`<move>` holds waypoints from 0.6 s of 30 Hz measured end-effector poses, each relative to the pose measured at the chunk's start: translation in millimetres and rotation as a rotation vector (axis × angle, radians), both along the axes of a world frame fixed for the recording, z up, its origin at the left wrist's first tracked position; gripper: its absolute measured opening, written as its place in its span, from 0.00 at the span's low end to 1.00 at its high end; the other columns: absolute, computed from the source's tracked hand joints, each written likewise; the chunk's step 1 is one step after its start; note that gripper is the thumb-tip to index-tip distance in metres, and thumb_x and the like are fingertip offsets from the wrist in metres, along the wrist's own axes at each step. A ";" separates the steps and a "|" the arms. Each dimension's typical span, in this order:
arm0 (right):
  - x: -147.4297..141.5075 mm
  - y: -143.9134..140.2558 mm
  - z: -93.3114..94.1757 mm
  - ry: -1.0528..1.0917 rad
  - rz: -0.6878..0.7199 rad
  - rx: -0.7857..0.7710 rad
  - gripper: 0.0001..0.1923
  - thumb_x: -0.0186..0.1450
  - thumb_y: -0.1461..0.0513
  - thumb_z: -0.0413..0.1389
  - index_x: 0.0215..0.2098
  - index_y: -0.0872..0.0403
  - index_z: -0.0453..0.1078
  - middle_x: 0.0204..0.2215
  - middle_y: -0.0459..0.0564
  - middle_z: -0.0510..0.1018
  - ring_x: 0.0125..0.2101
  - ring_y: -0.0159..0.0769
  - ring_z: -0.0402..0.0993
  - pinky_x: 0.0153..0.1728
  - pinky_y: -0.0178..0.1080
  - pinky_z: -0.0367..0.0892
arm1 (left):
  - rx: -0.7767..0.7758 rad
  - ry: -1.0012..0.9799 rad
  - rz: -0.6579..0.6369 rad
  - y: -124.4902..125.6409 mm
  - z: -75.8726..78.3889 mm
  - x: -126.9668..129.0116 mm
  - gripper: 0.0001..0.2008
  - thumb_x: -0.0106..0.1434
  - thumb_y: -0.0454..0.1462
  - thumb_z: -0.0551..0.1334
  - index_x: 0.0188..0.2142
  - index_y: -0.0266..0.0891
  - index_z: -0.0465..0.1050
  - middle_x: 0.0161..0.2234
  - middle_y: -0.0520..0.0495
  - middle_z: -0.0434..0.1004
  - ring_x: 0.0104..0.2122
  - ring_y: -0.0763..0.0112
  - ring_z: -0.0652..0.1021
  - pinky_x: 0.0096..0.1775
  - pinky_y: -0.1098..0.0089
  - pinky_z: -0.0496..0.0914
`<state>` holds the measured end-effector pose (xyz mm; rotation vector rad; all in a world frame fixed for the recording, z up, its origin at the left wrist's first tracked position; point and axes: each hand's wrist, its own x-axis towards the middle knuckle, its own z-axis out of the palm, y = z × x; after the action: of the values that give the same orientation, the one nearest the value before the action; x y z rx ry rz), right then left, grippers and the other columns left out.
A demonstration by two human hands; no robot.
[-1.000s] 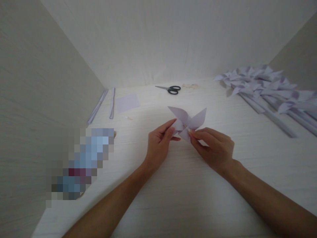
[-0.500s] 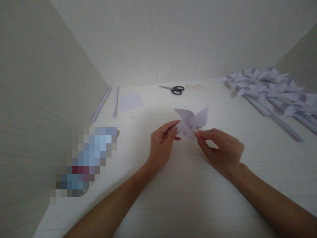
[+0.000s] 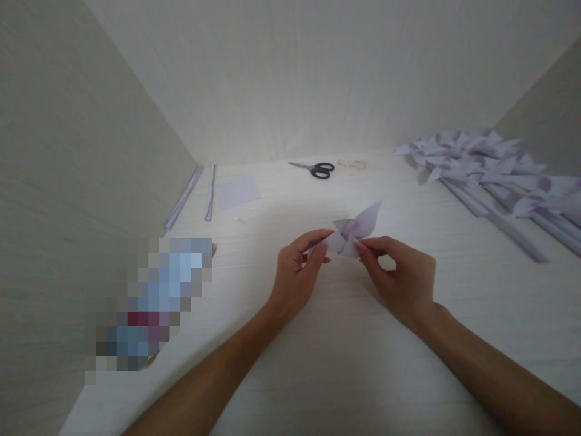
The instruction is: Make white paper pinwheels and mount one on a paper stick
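Your left hand [image 3: 297, 266] pinches a blade of a paper pinwheel [image 3: 351, 233] between thumb and fingers. Your right hand [image 3: 403, 272] pinches it close to the centre with thumb and forefinger; whether a small piece sits between those fingertips is too blurred to tell. The pinwheel, in front of you and between your hands, is pale lilac, smooth and thin, its blades curling to sharp points.

Beyond it on the table [image 3: 340, 351], which is whitish with a faint streaky grain, lie scissors [image 3: 313, 168] with slim metal blades and black looped handles. Just right of them are thin, tan, curly scraps [image 3: 351, 164]. Left of the scissors is a flat, four-sided lilac sheet [image 3: 239, 192], with a small pale stick [image 3: 239, 220] nearer you. Two slender rolled paper tubes [image 3: 209, 192] lie further left. Nearer still, pixelation covers a long bluish object [image 3: 158, 297], hiding any label. At far right, finished pinwheels [image 3: 481, 163] overlap in a pile, their thick paper stems angled toward you.
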<state>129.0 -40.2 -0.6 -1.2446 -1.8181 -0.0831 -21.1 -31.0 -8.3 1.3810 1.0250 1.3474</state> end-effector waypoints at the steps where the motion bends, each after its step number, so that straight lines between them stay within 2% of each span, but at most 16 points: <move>1: -0.1 0.3 0.0 0.008 0.004 -0.013 0.03 0.57 0.64 0.53 0.25 0.55 0.68 0.17 0.44 0.74 0.17 0.28 0.69 0.19 0.30 0.64 | 0.012 0.004 -0.003 -0.4 -0.4 -0.4 0.10 0.56 0.37 0.56 0.37 0.40 0.72 0.34 0.50 0.75 0.31 0.76 0.74 0.30 0.77 0.72; 5: -0.1 1.3 -0.5 0.009 0.033 -0.047 0.04 0.58 0.65 0.53 0.26 0.56 0.68 0.17 0.44 0.74 0.17 0.28 0.69 0.18 0.29 0.64 | 0.049 0.018 -0.012 -1.9 -1.7 -1.2 0.10 0.56 0.36 0.56 0.38 0.41 0.71 0.35 0.50 0.75 0.32 0.76 0.74 0.30 0.77 0.72; 14: 0.0 1.7 0.2 0.023 0.076 0.010 0.04 0.57 0.68 0.52 0.28 0.54 0.68 0.22 0.46 0.75 0.21 0.30 0.71 0.23 0.32 0.66 | 0.072 0.069 -0.002 -2.4 -2.3 -0.9 0.11 0.57 0.38 0.55 0.39 0.40 0.71 0.36 0.48 0.75 0.33 0.73 0.74 0.31 0.74 0.73; 18: -0.3 1.5 0.6 0.033 0.064 -0.006 0.03 0.57 0.67 0.52 0.27 0.55 0.68 0.20 0.46 0.75 0.20 0.29 0.70 0.22 0.31 0.65 | 0.085 0.100 0.018 -2.7 -3.7 -1.7 0.11 0.57 0.38 0.55 0.38 0.41 0.72 0.35 0.49 0.75 0.32 0.73 0.74 0.31 0.74 0.72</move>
<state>128.7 -38.7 0.0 -1.1841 -1.8299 -0.0211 -22.7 -33.7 -12.0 1.5183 1.0584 1.3602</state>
